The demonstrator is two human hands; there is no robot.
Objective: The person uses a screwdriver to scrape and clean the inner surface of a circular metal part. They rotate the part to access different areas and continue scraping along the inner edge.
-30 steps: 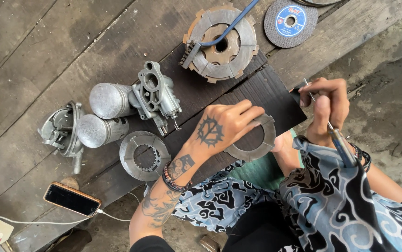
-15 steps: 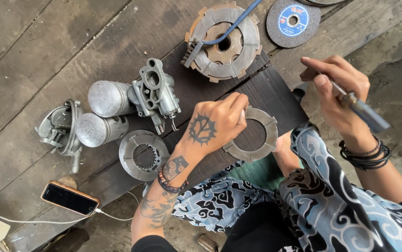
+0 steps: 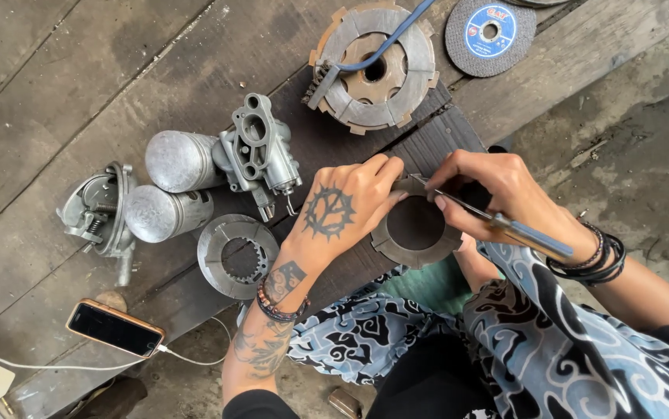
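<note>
My left hand (image 3: 342,209) presses down on the left edge of a flat grey ring-shaped plate (image 3: 416,250) lying on a dark ribbed mat (image 3: 435,140) on the wooden boards. My right hand (image 3: 497,194) holds a thin metal tool (image 3: 505,225) with its tip on the ring's upper rim, just beside my left fingertips. The handle end of the tool points toward my right wrist.
A stack of toothed plates (image 3: 373,66) with a blue-handled brush lies beyond the mat, and a grey cutting disc (image 3: 490,35) sits at the far right. Left of my hand are a carburettor (image 3: 261,155), two metal cylinders (image 3: 171,186), a round hub (image 3: 237,256) and a phone (image 3: 115,328).
My right hand has come down from the right with the tool and set its tip on the ring. My left hand shifted its hold on the ring's edge.
</note>
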